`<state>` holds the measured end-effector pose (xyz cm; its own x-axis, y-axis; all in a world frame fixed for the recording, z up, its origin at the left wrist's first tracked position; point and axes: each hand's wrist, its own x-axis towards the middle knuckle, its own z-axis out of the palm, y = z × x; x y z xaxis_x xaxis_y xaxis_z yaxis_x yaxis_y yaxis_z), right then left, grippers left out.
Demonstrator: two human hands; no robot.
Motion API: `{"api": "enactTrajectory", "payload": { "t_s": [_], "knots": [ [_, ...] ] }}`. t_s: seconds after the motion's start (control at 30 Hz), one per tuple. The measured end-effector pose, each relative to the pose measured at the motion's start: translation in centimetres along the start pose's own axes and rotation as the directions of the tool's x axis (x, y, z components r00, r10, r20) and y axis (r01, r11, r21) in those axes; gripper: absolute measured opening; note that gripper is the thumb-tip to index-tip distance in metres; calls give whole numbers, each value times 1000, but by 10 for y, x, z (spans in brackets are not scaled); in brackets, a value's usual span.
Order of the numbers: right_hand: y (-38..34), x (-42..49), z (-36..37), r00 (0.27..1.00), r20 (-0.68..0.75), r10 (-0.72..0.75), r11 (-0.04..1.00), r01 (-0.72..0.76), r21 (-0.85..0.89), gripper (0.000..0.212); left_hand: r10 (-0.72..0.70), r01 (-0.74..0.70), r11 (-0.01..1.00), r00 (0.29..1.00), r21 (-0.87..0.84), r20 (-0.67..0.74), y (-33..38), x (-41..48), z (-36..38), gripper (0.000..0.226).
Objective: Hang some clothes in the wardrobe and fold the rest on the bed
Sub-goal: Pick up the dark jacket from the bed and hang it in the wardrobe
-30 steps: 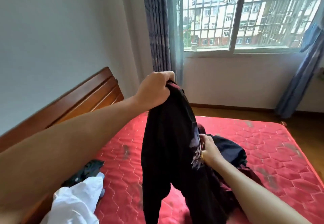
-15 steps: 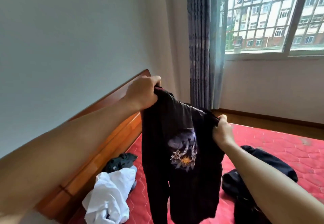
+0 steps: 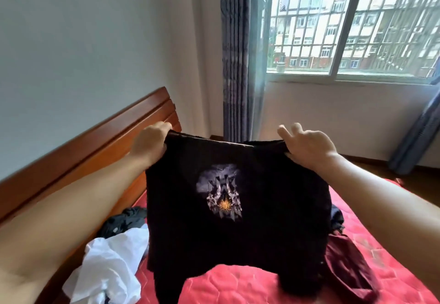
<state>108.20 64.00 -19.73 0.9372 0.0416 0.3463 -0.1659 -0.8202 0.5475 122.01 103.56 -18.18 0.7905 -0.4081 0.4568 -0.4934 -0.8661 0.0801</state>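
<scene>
A black T-shirt (image 3: pixel 238 237) with a grey and orange print hangs spread out in front of me, above the red quilted bed (image 3: pixel 238 287). My left hand (image 3: pixel 150 145) grips its top left corner with curled fingers. My right hand (image 3: pixel 309 146) pinches the top right corner between thumb and hand, with the other fingers raised. A white garment (image 3: pixel 107 268) lies crumpled at the lower left of the bed, with a dark garment (image 3: pixel 123 220) behind it. A maroon garment (image 3: pixel 347 265) and a dark blue one (image 3: pixel 337 218) lie at the right, partly hidden by the shirt.
A wooden headboard (image 3: pixel 95 146) runs along the left wall. Grey-blue curtains (image 3: pixel 238 54) hang beside a barred window (image 3: pixel 352 23) straight ahead. Wooden floor (image 3: pixel 404 175) shows beyond the bed at the right.
My right hand moved up and to the right along the shirt's top edge, and the shirt went from hanging bunched to stretched wide between both hands. My view swung left toward the headboard.
</scene>
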Motion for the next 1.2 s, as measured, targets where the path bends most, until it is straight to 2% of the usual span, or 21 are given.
{"api": "enactTrajectory", "payload": {
  "t_s": [0.07,0.13,0.17,0.23,0.3,0.37,0.43,0.47,0.53,0.57,0.63,0.67,0.7,0.73,0.8,0.83,0.9,0.97,1.0,1.07,1.2],
  "knots": [
    [18,-10,0,991,-108,-75,997,73,-22,66,78,-80,997,988,-9,-131,14,11,-4,36],
    [40,-22,1,932,-223,-286,958,276,-75,71,273,-262,961,951,93,-143,15,21,-4,43],
    [51,-29,0,891,-246,-382,924,372,-90,75,391,-373,913,915,168,-97,12,25,-2,44],
    [66,-42,-4,840,-256,-478,878,461,-125,85,544,-542,810,837,225,55,10,28,1,48],
    [76,-51,-5,825,-220,-520,853,491,-175,98,592,-617,764,787,191,174,17,33,-5,51],
    [90,-57,-8,842,-99,-531,839,505,-202,104,614,-644,754,761,129,211,25,44,-15,51],
    [106,-57,-25,886,49,-462,863,462,-203,95,598,-604,797,785,-17,163,33,64,-33,53],
    [114,-53,-35,919,83,-386,901,394,-182,86,541,-530,839,834,-122,104,38,75,-45,54],
    [126,-38,-53,984,61,-170,981,175,-89,72,395,-390,868,917,-307,-48,54,88,-70,57],
    [132,-30,-60,998,41,-48,999,49,-9,68,353,-372,855,928,-361,-119,65,89,-79,59],
    [143,-22,-63,991,68,117,977,-127,172,58,472,-505,801,863,-322,-180,94,77,-94,49],
    [146,-21,-63,983,104,153,957,-173,234,53,594,-616,762,788,-202,-161,103,68,-96,38],
    [147,-24,-64,976,144,166,946,-199,258,49,679,-685,725,728,-70,-90,108,60,-94,36],
    [145,-27,-64,969,173,175,940,-216,263,46,701,-701,713,713,-4,17,107,53,-91,37],
    [139,-35,-62,961,183,207,934,-250,257,45,678,-689,722,723,63,132,102,47,-75,26],
    [136,-39,-62,958,184,221,933,-263,248,48,635,-649,756,759,85,145,101,46,-67,23],
    [130,-41,-67,956,178,234,936,-271,226,56,451,-458,887,886,52,108,106,51,-61,13],
    [127,-36,-79,952,178,249,934,-285,215,67,316,-318,946,947,56,55,123,62,-68,18],
    [126,-32,-88,950,170,264,931,-296,211,71,282,-285,954,958,87,44,130,72,-73,21],
    [128,-22,-107,947,123,297,926,-317,206,76,162,-162,986,987,29,8,139,96,-90,26],
    [136,-3,-143,914,-42,404,898,-388,207,80,5,-39,974,988,-221,-153,162,128,-119,61]
  ]
}}
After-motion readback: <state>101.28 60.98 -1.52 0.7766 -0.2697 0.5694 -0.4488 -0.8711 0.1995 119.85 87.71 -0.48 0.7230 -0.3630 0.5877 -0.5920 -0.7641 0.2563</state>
